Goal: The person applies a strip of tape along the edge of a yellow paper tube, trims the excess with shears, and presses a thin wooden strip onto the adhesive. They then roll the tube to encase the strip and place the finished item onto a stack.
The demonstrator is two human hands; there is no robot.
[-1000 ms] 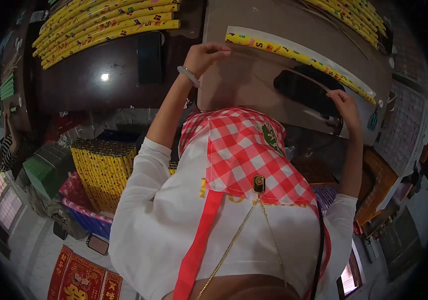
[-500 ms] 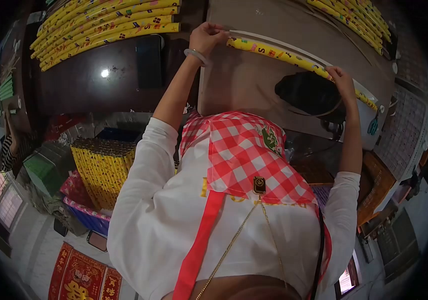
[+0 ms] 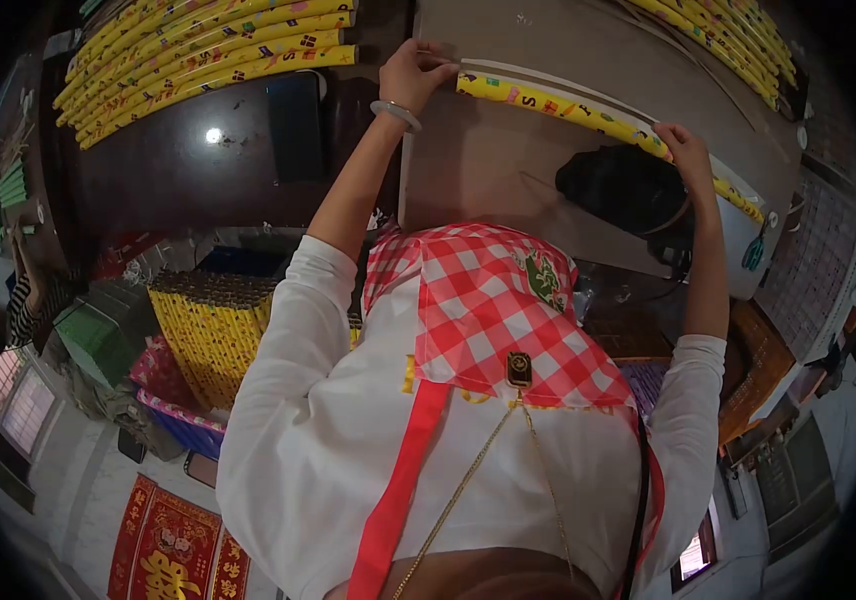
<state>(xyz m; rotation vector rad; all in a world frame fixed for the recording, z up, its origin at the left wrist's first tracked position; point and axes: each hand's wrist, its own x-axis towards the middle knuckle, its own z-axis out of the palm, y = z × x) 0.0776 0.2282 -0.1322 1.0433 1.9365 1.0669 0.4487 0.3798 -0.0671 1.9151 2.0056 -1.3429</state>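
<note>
A slim roll of yellow patterned wrapping paper (image 3: 558, 105) lies aslant on the brown table mat, with a pale strip along its far side. My left hand (image 3: 414, 78) is at the roll's left end, thumb and fingers apart with nothing visible between them. Farther right, my right hand (image 3: 686, 158) has its fingers closed over the roll, and the thumb is mostly hidden. A dark, soft-looking black item (image 3: 618, 185) lies on the mat just below the roll, near my right hand.
Several finished-looking yellow rolls (image 3: 218, 75) lie at the upper left, and more yellow rolls (image 3: 733, 40) at the upper right. A dark phone-like slab (image 3: 295, 128) rests on the glossy table. Below left stands a bin (image 3: 183, 425) packed with upright yellow rolls. Another person's arm (image 3: 30, 268) shows at far left.
My left thumb and fingers have parted slightly at the roll's end. My right hand stays on the roll. The whole view has shifted a little.
</note>
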